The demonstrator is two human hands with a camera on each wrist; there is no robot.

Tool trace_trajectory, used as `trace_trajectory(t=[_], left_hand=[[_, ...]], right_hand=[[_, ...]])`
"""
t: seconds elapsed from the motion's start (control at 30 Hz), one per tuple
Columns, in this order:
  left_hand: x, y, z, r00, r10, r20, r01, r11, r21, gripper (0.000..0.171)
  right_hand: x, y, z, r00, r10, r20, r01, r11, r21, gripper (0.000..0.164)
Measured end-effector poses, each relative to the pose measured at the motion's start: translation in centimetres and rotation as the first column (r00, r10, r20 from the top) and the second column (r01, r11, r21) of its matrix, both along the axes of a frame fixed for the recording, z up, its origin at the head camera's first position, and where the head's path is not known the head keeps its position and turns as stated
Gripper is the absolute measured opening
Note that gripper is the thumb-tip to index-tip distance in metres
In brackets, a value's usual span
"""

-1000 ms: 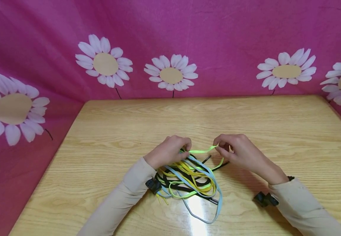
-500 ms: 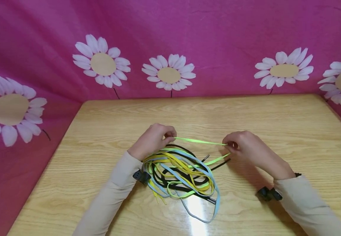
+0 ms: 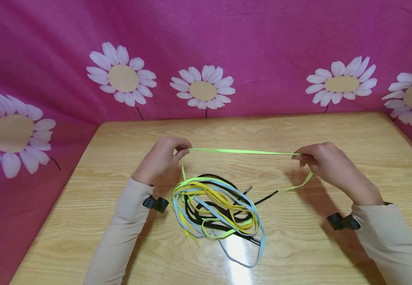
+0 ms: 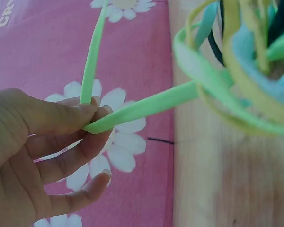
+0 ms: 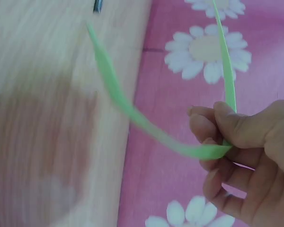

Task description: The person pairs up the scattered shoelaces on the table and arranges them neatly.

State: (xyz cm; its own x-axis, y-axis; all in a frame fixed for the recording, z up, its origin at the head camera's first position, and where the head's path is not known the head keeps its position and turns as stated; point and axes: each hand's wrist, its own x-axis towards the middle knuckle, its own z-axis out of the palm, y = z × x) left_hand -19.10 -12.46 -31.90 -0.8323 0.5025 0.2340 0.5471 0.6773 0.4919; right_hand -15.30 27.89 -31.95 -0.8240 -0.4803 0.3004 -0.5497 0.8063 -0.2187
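Observation:
A neon green shoelace (image 3: 241,151) is stretched nearly level between the two hands, above the table. My left hand (image 3: 163,157) pinches it between thumb and fingers, and from there the lace runs down into a tangled pile of shoelaces (image 3: 224,209). My right hand (image 3: 329,164) pinches the same lace farther along; a short loose tail (image 5: 132,116) hangs from those fingers. Yellow, light blue, black and green laces overlap in the pile, which lies below and between the hands. In the left wrist view the green lace (image 4: 146,105) bends sharply at the thumb.
The pile lies on a wooden table (image 3: 120,134). Behind and to the left hangs a pink cloth (image 3: 263,39) printed with white daisies. Black lace tips (image 3: 271,194) poke out on the pile's right side, and a light blue loop (image 3: 248,265) reaches toward the front.
Both hands have risen and moved apart, left hand leftward and right hand rightward. More green lace has come out of the pile, and its tail end now hangs free from the right hand.

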Motion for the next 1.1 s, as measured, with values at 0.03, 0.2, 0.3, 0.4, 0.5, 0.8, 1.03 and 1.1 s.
trace_trajectory(t=[0.03,0.2,0.3,0.4,0.5,0.8,1.03,1.1], left_hand=[[-0.1,-0.2,0.1,1.0,0.007,-0.005,-0.007,1.0,0.001,0.013],[-0.3,-1.5,0.4,0.998,0.058,-0.027,-0.058,0.998,0.008,0.012],[-0.4,-2.1,0.6,0.995,0.092,-0.032,-0.091,0.996,0.013,0.013],[-0.6,-2.8,0.7,0.992,0.12,-0.046,-0.12,0.993,0.016,0.014],[-0.9,-3.6,0.4,0.987,0.145,-0.068,-0.144,0.989,0.018,0.013],[-1.4,-6.6,0.2,0.995,0.058,0.076,-0.055,0.998,-0.044,0.016],[-1.4,-9.2,0.0,0.922,-0.065,0.383,0.048,0.997,0.052,0.017],[-1.5,-10.1,-0.1,0.881,-0.111,0.459,0.062,0.991,0.119,0.023]], right_hand=[[-0.1,0.4,0.0,1.0,0.002,-0.01,-0.002,1.0,-0.003,0.018],[-0.5,2.5,0.3,0.997,-0.031,-0.072,0.031,1.0,-0.004,0.018],[-0.7,3.5,0.5,0.995,-0.056,-0.088,0.056,0.998,-0.004,0.014],[-1.0,4.5,0.5,0.992,-0.073,-0.101,0.072,0.997,-0.016,0.014],[-1.3,5.6,0.1,0.991,-0.104,-0.088,0.102,0.994,-0.025,0.015],[-1.8,8.3,-0.9,0.991,-0.131,0.033,0.131,0.991,-0.001,0.024],[-2.5,9.9,-2.0,0.962,-0.227,0.151,0.226,0.974,0.028,0.008],[-2.5,10.6,-2.4,0.933,-0.281,0.226,0.284,0.959,0.021,0.013]])
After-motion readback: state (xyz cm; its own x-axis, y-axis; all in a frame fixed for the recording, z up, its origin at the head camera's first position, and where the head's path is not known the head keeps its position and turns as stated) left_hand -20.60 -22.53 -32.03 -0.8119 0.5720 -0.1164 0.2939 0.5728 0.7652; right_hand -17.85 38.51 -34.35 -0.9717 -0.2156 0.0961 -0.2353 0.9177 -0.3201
